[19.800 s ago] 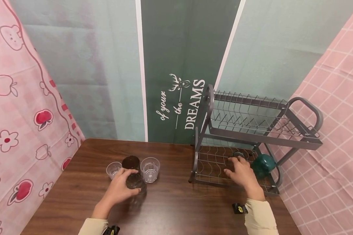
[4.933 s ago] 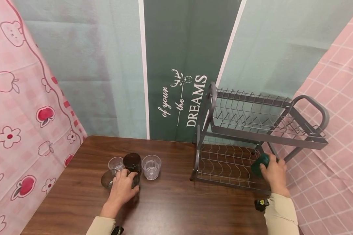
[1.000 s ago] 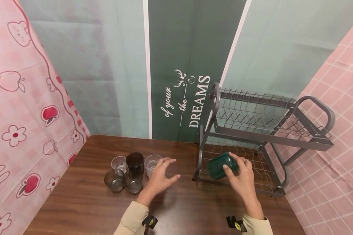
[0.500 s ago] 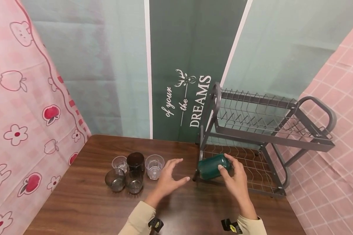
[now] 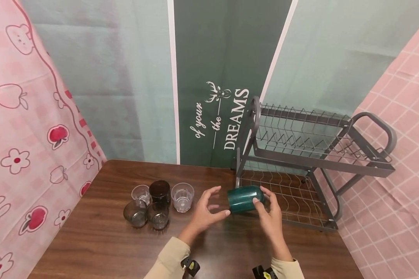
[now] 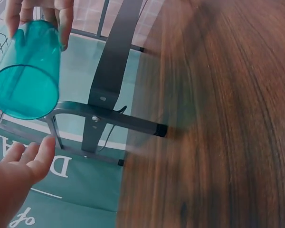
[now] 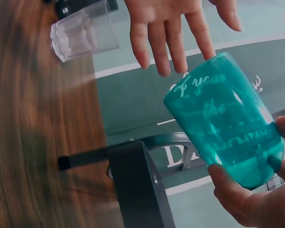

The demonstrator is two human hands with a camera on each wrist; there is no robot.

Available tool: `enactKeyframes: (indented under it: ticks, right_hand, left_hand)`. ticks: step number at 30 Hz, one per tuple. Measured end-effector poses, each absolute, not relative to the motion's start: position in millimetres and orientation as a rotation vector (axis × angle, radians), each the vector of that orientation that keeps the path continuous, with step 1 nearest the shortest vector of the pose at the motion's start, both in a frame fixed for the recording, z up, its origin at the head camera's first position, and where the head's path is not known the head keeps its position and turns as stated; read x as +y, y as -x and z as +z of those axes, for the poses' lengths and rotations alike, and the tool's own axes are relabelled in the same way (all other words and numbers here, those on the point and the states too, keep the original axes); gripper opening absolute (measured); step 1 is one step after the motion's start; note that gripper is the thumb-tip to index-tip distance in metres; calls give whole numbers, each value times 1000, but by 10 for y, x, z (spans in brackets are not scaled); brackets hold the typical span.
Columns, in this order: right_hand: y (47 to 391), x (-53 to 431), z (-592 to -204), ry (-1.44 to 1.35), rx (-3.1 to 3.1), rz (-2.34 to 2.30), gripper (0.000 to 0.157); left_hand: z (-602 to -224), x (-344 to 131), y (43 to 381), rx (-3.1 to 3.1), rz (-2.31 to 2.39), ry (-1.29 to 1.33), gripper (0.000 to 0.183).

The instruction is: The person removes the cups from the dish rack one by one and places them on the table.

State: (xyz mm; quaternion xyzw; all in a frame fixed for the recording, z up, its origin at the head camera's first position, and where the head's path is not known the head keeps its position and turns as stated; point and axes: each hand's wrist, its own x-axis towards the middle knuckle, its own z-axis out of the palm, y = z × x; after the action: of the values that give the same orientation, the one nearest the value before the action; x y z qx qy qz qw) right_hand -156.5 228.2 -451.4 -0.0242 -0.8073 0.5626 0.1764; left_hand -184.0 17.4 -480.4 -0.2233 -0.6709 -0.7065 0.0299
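Observation:
My right hand (image 5: 270, 217) grips a teal glass (image 5: 245, 198) near its rounded base, thumb on one side and fingers on the other. The glass lies sideways in the air, its mouth facing left; the left wrist view looks into that mouth (image 6: 24, 92). My left hand (image 5: 206, 211) is spread beside the rim, fingers parted and holding nothing. In the right wrist view its fingertips (image 7: 166, 66) hang right at the rim. Left of it stand a clear tumbler (image 5: 182, 197) and two grey glasses, one of them here (image 5: 158, 217).
A dark brown glass (image 5: 160, 192) and a small clear glass (image 5: 141, 193) stand behind the grey ones. A two-tier metal dish rack (image 5: 317, 162) stands on the right of the wooden table (image 5: 101, 240). Printed cloths hang behind and on both sides.
Over the last second my right hand has brought the teal glass left, out from the rack's lower tier, turning it more level. My left hand has moved right, away from the tumblers, toward its rim.

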Motion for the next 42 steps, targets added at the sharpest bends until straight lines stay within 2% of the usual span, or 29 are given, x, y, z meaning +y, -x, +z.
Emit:
enactKeyframes:
  ticks: [6,20,33,42]
  right_hand:
    - [1556,2204,-4548,73,-2205,1737,41]
    - [1538,2122,-4526,-7,-2163,1890,40]
    - [1550,2254,-4404,-87,-2289,1752,39]
    - [1593,2311,-4434,-115,-2501,1384,36]
  left_hand:
    - [-4641,189,1769,-1947,-2294,737,68]
    - [-4665,239,1776,-1866,-2241,715,54]
    - [-4619,207,1798,-1805,-2251,733,53]
    - [-4576,92,1784,-2002,-2013,675,56]
